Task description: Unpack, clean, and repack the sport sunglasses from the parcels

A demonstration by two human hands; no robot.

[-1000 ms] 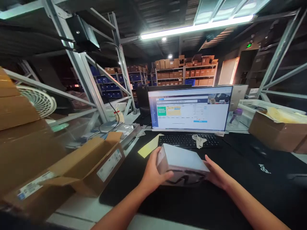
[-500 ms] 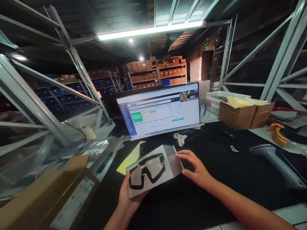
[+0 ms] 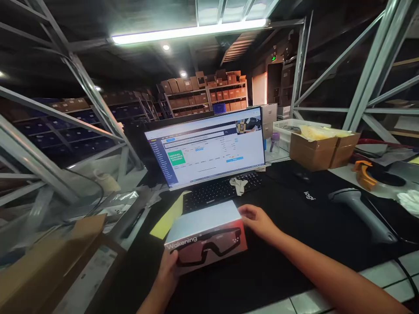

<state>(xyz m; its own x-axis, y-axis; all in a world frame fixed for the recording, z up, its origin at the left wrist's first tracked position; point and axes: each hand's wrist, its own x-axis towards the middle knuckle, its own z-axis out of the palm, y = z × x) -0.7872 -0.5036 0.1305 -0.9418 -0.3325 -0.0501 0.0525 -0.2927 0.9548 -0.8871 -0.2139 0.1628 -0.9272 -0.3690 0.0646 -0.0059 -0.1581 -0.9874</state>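
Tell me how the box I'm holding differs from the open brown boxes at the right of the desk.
The Wakening box is closed, pale and printed with goggles; the brown boxes are plain cardboard, open, with yellowish sheets on top. The Wakening box sits between left hand and right hand; the brown boxes stand untouched. Both are rectangular.

Head-height view, forward-down over desk (image 3: 294,261)
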